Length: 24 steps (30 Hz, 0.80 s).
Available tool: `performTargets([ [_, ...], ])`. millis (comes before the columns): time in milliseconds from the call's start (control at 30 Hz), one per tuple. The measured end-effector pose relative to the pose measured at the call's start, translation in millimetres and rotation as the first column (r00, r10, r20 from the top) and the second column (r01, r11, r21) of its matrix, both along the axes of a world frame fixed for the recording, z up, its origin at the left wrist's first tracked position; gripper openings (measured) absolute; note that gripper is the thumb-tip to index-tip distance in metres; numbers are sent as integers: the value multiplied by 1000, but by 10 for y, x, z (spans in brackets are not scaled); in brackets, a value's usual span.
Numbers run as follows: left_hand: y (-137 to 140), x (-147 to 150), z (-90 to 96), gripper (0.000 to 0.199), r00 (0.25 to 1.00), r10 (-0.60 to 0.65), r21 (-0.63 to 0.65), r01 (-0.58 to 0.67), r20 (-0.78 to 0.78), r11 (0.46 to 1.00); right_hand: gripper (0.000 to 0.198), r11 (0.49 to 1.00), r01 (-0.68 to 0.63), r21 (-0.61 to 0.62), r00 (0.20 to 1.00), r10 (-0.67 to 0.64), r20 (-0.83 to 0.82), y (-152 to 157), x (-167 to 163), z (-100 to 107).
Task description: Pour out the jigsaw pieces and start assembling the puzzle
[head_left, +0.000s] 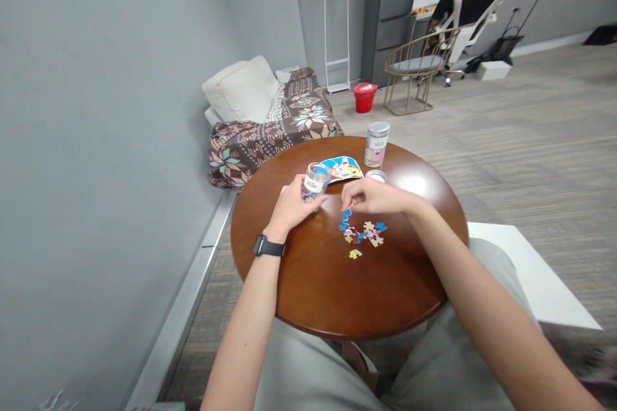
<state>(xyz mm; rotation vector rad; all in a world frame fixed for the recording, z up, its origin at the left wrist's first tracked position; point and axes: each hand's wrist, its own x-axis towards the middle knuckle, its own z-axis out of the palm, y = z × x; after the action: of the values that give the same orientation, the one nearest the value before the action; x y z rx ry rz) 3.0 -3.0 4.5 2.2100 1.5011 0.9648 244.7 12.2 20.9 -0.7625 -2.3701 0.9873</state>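
Observation:
My left hand [297, 205] is wrapped round a clear jar [314, 185] with a white label. The jar has no lid on it, and puzzle pieces show at its bottom. My right hand [367, 196] is closed in a pinch just above a small pile of jigsaw pieces [370, 233]; a bit of a piece seems to show at the fingertips. The pile holds blue, pink and beige pieces, some backs up. One yellow piece [355, 254] lies apart, nearer to me. Behind my hands lie a colourful picture card [343, 167] and a round metal lid [376, 176].
A second jar [376, 144], lidded, stands at the far side of the round wooden table [318, 298]. Beyond it are a blanket-covered sofa [303, 109], a red bin [365, 97] and a gold-framed chair [417, 67]. A person sits in an office chair [482, 0] at the back right.

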Motion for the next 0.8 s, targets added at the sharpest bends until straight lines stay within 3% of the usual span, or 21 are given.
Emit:
performTargets([
  [67,-4,2,10,42,1000,-22,23,22,-11,1000,11,982,138,127,961,-101,-259,5,-20,29],
  [133,-14,6,24,44,998,-53,52,55,-43,997,12,921,343,187,863,-230,-449,14,-41,47],
  [233,-29,15,32,52,991,-88,68,96,-104,993,14,842,497,210,780,-328,-533,27,-80,35],
  [500,-21,14,2,57,980,-142,50,150,-140,987,17,882,376,283,877,-240,-416,13,-165,-28],
  [667,-38,19,22,56,981,-127,44,135,-145,990,14,898,361,253,883,-242,-401,-25,-177,10],
  [800,-48,26,31,55,990,-92,21,94,-105,995,10,881,413,230,857,-291,-426,-23,-161,37],
])
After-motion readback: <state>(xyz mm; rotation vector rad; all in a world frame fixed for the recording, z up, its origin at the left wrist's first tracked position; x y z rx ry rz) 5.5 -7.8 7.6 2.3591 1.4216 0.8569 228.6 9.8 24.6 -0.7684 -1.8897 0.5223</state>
